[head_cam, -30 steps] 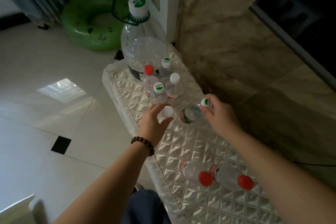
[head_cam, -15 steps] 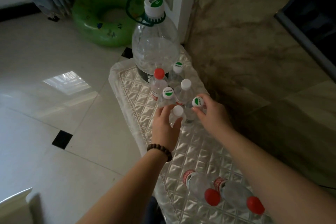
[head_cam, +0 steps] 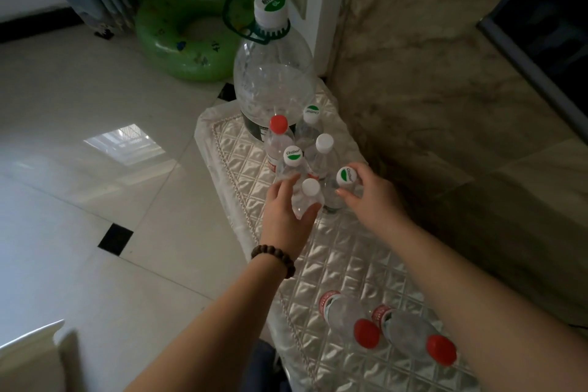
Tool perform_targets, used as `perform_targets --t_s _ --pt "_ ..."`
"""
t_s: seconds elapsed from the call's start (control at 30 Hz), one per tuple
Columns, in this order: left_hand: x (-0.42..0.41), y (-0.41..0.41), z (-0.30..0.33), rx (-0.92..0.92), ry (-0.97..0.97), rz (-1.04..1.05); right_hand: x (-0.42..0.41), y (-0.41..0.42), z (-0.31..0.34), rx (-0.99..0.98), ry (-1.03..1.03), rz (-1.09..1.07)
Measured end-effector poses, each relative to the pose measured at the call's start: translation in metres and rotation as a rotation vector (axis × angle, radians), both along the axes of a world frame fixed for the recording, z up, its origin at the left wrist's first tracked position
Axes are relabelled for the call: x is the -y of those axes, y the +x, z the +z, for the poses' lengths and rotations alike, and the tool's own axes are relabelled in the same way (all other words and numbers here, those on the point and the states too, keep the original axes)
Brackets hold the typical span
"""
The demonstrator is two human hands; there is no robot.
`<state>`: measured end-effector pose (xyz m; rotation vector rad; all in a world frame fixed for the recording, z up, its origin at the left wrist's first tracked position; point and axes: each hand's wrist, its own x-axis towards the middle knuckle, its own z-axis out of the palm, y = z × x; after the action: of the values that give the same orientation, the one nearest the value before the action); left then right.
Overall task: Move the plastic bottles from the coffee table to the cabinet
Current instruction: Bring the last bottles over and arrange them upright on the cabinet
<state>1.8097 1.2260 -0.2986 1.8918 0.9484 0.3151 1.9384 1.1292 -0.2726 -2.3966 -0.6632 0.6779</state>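
My left hand (head_cam: 284,216) grips a small clear bottle with a plain white cap (head_cam: 310,189), held upright on the quilted cabinet top (head_cam: 343,267). My right hand (head_cam: 372,197) holds a bottle with a green-and-white cap (head_cam: 346,176), upright just right of the first. Behind them stands a cluster of small bottles: one with a red cap (head_cam: 279,124), one with a green-and-white cap (head_cam: 293,156), one with a white cap (head_cam: 324,142) and another with a green-and-white cap (head_cam: 311,113). A large clear jug (head_cam: 273,73) stands at the far end.
Two red-capped bottles (head_cam: 350,318) (head_cam: 413,337) lie on their sides at the near end of the cabinet top. A marble wall (head_cam: 429,89) runs along the right. A green swim ring (head_cam: 187,29) lies on the tiled floor (head_cam: 95,169) to the left.
My right hand turned its bottle from lying to upright and brought it in beside the cluster. My left hand kept its bottle and moved it slightly toward the cluster.
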Motion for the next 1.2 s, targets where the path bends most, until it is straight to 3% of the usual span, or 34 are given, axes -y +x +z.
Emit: perform_targets --t_s 0.23,0.33,0.5,0.6,0.9,1.2 --pt "0.013 -0.034 0.029 0.036 0.089 -0.080 0.034 -0.009 0.018 -0.018 0.000 -0.076" --pt "0.032 -0.050 0.029 0.088 -0.010 -0.211 0.062 -0.018 0.027 -0.002 0.005 -0.148" --pt "0.073 -0.085 0.015 -0.030 -0.117 -0.513 0.128 -0.048 0.025 -0.014 0.040 -0.311" --pt "0.100 -0.106 0.005 -0.090 -0.077 -0.594 0.163 -0.074 0.024 -0.002 0.048 -0.402" --pt "0.143 -0.107 -0.008 -0.097 0.015 -0.427 0.223 -0.136 0.008 -0.077 0.071 -0.467" --pt "0.145 -0.089 -0.013 -0.135 0.042 -0.510 0.223 -0.135 -0.008 -0.118 0.089 -0.430"
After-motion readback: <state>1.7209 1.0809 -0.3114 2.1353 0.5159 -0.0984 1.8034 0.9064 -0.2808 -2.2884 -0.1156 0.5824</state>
